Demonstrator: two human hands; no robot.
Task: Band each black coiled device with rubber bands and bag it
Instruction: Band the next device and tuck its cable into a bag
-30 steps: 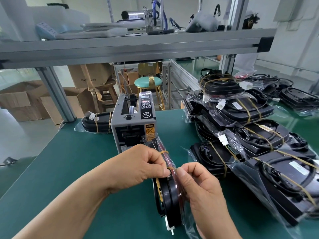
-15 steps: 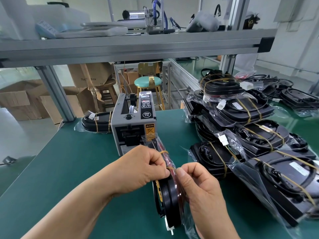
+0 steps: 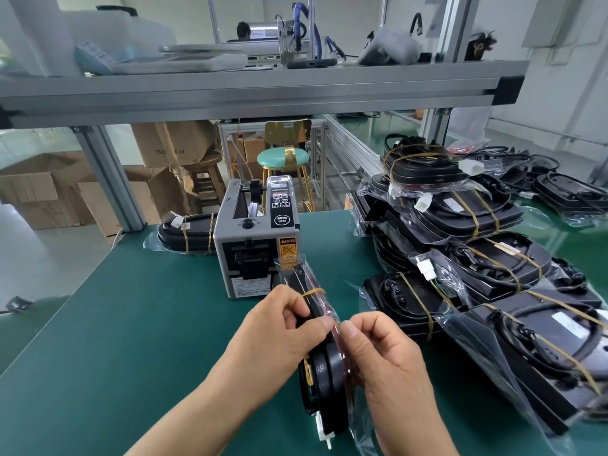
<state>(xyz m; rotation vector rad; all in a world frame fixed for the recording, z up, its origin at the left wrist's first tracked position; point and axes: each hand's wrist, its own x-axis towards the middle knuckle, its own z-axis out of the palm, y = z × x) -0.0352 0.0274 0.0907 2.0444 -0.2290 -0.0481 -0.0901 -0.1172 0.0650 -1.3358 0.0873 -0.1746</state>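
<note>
My L grip point(image 3: 283, 327) clamps the device point(image 3: 325, 370) up on edge on the table point(image 3: 131, 324) while R grip point(image 3: 388, 350) pinches the bag point(image 3: 325, 306) flap, prob. to seal it.

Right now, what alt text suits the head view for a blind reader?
Two hands hold a banded black coiled device on edge at a green table: the left hand grips it, the right hand pinches its clear bag. A grey tape dispenser stands behind; bagged devices pile up at right.
</note>
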